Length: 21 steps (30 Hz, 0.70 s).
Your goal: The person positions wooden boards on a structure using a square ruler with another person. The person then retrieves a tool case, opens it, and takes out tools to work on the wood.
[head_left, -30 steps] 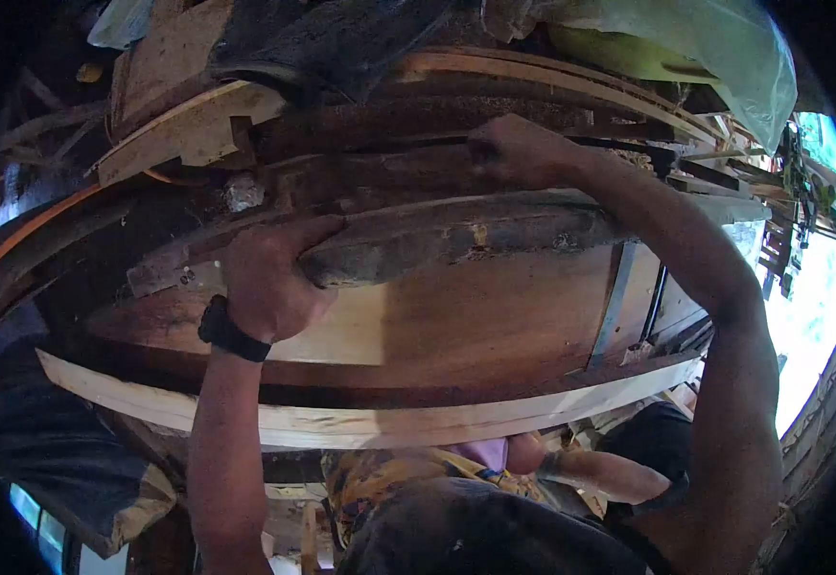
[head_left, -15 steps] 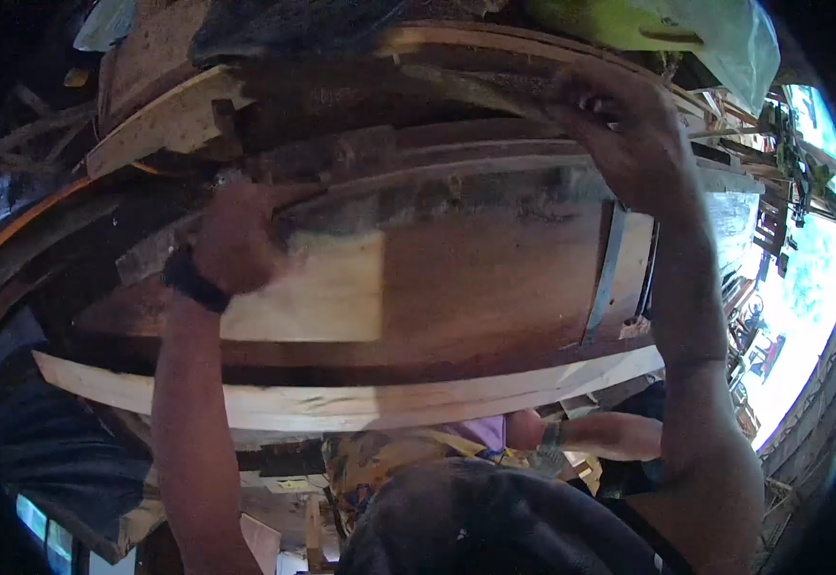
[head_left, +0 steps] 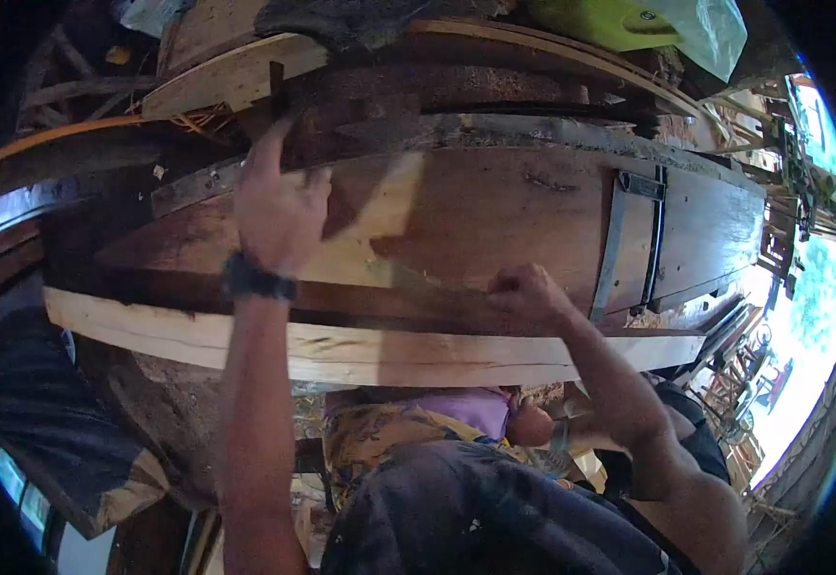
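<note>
My left hand [head_left: 282,206], with a dark watch on its wrist, is over the left part of a brown wooden panel [head_left: 495,211]. Its fingers are apart and nothing shows in them, though they are partly blurred. Over the panel's lower edge, my right hand [head_left: 525,290] is closed round something thin that extends leftward; motion blur hides what it is. A weathered beam [head_left: 552,129] runs along the panel's top. Below the panel lies a pale curved plank [head_left: 437,356].
A dark metal clamp [head_left: 640,185] sits on the panel's right part. Patterned yellow cloth [head_left: 380,436] and purple cloth [head_left: 476,414] on another person show beneath the plank. Plastic sheeting [head_left: 715,38] hangs at the upper right, and a dark covered bundle [head_left: 34,412] stands at the left.
My right hand has come down from above the beam to the panel's lower edge. The left hand has moved off the beam's end, its fingers now spread. The view has shifted.
</note>
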Tool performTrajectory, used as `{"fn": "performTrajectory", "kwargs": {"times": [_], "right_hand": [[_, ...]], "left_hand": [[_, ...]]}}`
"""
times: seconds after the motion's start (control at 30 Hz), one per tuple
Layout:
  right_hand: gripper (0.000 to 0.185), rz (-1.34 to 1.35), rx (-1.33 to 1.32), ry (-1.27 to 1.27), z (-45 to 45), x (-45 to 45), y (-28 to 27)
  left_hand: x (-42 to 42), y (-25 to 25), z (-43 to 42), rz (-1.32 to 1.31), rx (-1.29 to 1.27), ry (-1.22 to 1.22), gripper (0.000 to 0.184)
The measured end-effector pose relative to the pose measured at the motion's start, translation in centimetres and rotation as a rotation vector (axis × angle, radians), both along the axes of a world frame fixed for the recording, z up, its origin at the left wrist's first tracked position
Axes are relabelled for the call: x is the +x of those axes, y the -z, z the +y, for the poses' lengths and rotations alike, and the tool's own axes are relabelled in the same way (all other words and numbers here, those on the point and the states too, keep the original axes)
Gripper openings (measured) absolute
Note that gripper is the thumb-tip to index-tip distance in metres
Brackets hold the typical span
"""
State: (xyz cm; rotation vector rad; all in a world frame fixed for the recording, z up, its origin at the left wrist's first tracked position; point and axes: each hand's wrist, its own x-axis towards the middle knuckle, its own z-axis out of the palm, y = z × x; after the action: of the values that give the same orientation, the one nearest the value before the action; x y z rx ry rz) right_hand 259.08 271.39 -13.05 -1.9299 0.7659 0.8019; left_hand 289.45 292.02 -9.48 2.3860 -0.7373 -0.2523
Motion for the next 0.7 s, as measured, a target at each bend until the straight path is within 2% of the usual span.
{"fn": "performTrajectory", "kwargs": {"times": [0.03,0.1,0.17,0.23,0.3,0.4,0.5,0.6,0.7], "right_hand": [[0.024,-0.067,-0.044,-0.006,0.7,-1.1,0.6],[0.027,-0.213,-0.119,-0.027,1.1,-2.6,1.8],[0.034,-0.175,-0.184,0.467,-0.9,-4.8,3.0],[0.053,-0.123,-0.747,0.385,-4.3,-6.3,2.8],[0.07,0.127,-1.075,0.284,-9.0,-9.1,3.8],[0.074,0.312,-0.896,0.458,-12.9,-9.7,4.0],[0.078,0.153,-1.045,0.492,-16.0,-13.7,7.9],[0.071,0.126,-0.992,0.575,-16.7,-13.5,7.5],[0.063,0.16,-0.937,0.536,-18.4,-14.5,8.6]], "left_hand": [[-1.8,-0.1,0.9,0.015,-0.009,-0.143,0.06],[-5.8,1.4,2.9,-0.244,-0.059,0.013,0.059],[-9.5,0.8,3.3,-0.124,-0.094,0.09,0.053],[-12.0,1.6,3.3,0.006,-0.11,0.15,0.053],[-13.0,1.3,2.7,0.067,-0.126,0.161,0.053],[-12.7,1.4,1.7,0.07,-0.162,0.17,0.055],[-11.1,1.2,0.5,-0.06,-0.149,0.147,0.056],[-8.8,1.3,-0.5,-0.164,-0.175,0.121,0.055],[-7.8,1.3,-0.1,-0.16,-0.184,0.109,0.051]]}}
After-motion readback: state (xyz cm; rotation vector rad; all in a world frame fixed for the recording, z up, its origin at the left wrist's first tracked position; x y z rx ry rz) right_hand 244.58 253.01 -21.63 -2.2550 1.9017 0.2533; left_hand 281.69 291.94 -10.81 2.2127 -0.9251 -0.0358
